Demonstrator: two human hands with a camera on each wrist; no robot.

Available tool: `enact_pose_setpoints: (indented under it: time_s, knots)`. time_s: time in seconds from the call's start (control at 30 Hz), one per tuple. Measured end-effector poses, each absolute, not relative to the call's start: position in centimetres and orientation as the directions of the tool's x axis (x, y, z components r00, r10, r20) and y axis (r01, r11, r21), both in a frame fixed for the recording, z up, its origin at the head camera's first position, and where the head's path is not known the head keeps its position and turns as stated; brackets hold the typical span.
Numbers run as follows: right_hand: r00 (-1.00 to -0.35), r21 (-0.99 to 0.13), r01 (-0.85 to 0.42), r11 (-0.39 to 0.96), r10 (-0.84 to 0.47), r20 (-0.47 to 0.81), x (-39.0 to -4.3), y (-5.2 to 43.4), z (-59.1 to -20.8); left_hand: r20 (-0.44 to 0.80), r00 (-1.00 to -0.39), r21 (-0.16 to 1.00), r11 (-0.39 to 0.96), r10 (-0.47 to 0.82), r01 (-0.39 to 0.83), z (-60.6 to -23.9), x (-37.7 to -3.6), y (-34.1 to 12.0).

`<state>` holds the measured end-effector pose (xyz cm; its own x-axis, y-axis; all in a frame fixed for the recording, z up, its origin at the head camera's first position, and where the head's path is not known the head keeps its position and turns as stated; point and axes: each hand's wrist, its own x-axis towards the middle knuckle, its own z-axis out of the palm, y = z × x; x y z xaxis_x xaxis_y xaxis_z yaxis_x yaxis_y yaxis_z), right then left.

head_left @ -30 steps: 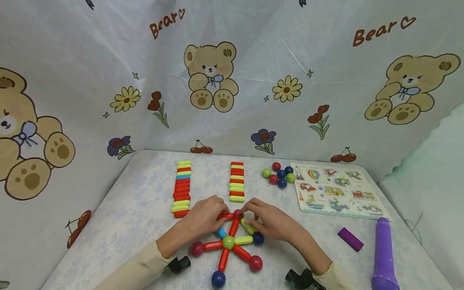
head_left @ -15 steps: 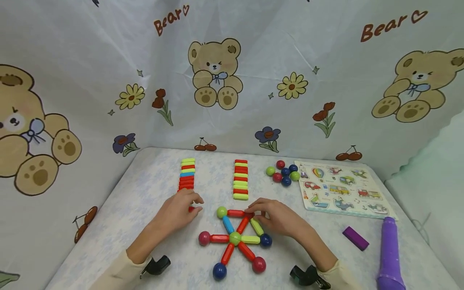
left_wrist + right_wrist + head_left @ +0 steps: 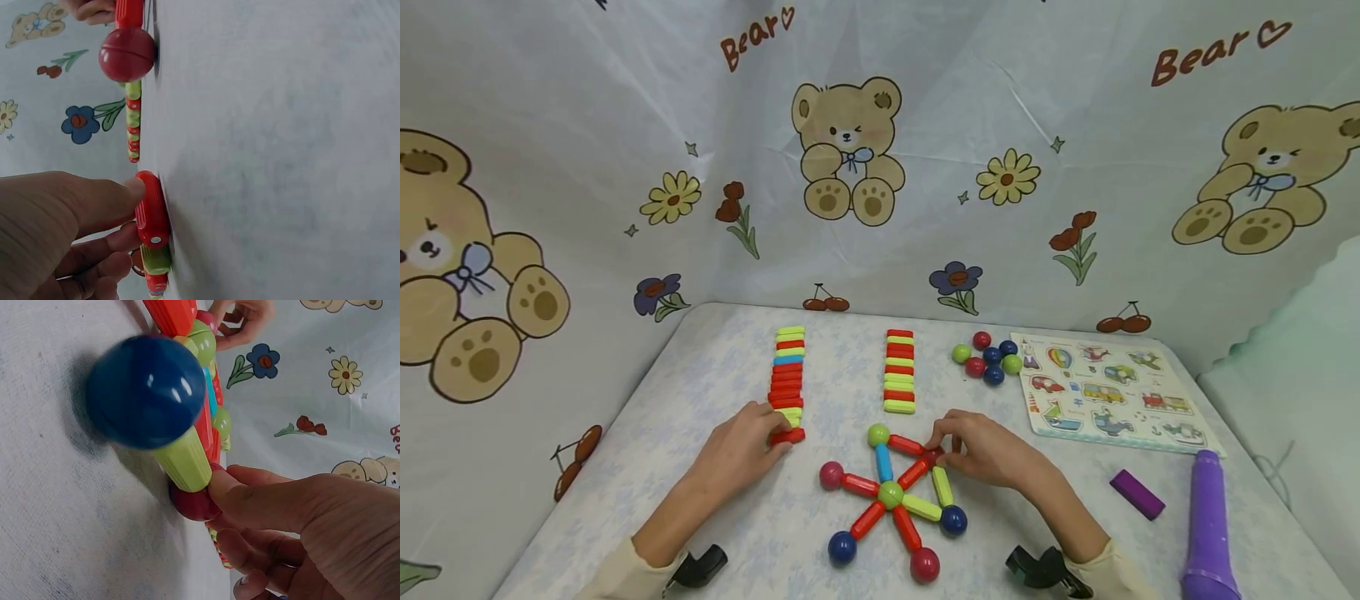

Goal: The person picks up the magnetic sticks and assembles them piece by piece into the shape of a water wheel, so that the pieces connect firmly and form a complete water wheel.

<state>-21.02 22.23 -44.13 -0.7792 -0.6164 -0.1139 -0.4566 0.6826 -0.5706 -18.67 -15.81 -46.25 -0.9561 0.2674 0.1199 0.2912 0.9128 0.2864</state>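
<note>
A star of magnetic sticks and balls lies on the table, around a green ball (image 3: pixel 891 495). My right hand (image 3: pixel 981 447) pinches the dark red ball (image 3: pixel 194 503) at its upper right corner, thumb against the ball and a yellow-green stick (image 3: pixel 187 462). From that ball a red stick (image 3: pixel 907 445) runs to a green corner ball (image 3: pixel 877 434), and the yellow-green stick to a blue ball (image 3: pixel 147 392). At the near end of the left row of sticks (image 3: pixel 786 375), my left hand (image 3: pixel 735 447) pinches a red stick (image 3: pixel 152 209) between thumb and fingers.
A second row of sticks (image 3: pixel 899 371) stands mid-table, with several loose balls (image 3: pixel 992 355) to its right. Farther right are a picture puzzle board (image 3: pixel 1105 392), a purple block (image 3: pixel 1137 494) and a purple tube (image 3: pixel 1208 533). A bear-print curtain (image 3: pixel 700 100) hangs behind.
My left hand has let go of the star's top and moved left to the row, where it grips a red stick. The star has turned clockwise while my right hand stays at its ball.
</note>
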Motion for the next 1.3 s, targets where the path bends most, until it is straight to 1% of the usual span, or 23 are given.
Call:
enact_pose_setpoints:
  time_s: [0.2,0.33,0.5,0.6,0.9,1.17,1.3]
  knots:
    - [-0.738,-0.603,-0.454,0.655,-0.656,-0.157,-21.0,22.5,-43.9,0.105,-0.957,0.264,0.92,0.271,0.29,-46.6,-18.5,-15.0]
    - [-0.721,-0.613,-0.453,0.647,-0.67,-0.174,-21.0,22.4,-43.7,0.12,-0.958,0.287,0.915,0.26,0.284,-46.4,-18.5,-14.1]
    - [-0.704,-0.633,-0.446,0.633,-0.685,-0.187,-20.8,22.5,-43.6,0.118,-0.961,0.354,0.894,0.25,0.276,-45.8,-18.8,-12.5]
    - [-0.702,-0.635,-0.444,0.632,-0.686,-0.192,-20.8,22.5,-43.6,0.101,-0.96,0.404,0.871,0.261,0.279,-45.3,-18.9,-11.3]
    - [-0.7,-0.638,-0.448,0.626,-0.69,-0.186,-20.6,22.4,-44.0,0.075,-0.948,0.456,0.834,0.31,0.309,-44.7,-19.2,-8.7]
    - [-0.7,-0.623,-0.46,0.633,-0.69,-0.185,-20.7,22.4,-43.8,0.056,-0.943,0.476,0.822,0.328,0.314,-45.5,-18.9,-8.1]
    - [-0.701,-0.618,-0.461,0.637,-0.688,-0.187,-20.7,22.4,-43.8,0.056,-0.931,0.48,0.808,0.36,0.341,-45.8,-18.9,-7.8]
